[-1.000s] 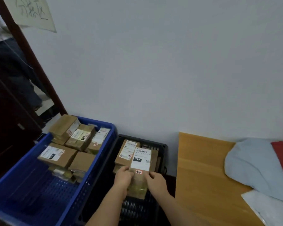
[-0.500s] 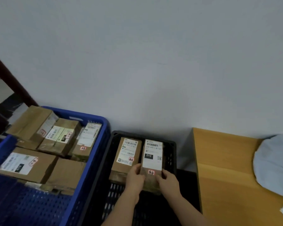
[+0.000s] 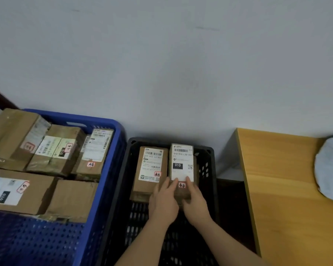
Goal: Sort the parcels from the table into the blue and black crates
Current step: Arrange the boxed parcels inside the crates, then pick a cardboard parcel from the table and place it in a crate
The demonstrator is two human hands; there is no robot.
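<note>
Both hands, left and right, grip a labelled parcel inside the black crate, beside another box. Left: blue crate of boxes. Right: wooden counter.

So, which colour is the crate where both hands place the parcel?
Black, seen in the head view: the black crate holds the parcel.

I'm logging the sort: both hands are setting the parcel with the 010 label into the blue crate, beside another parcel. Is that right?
Not quite. The head view shows the left hand and right hand setting the 010 parcel into the black crate, beside another parcel. The blue crate stands to its left.
</note>
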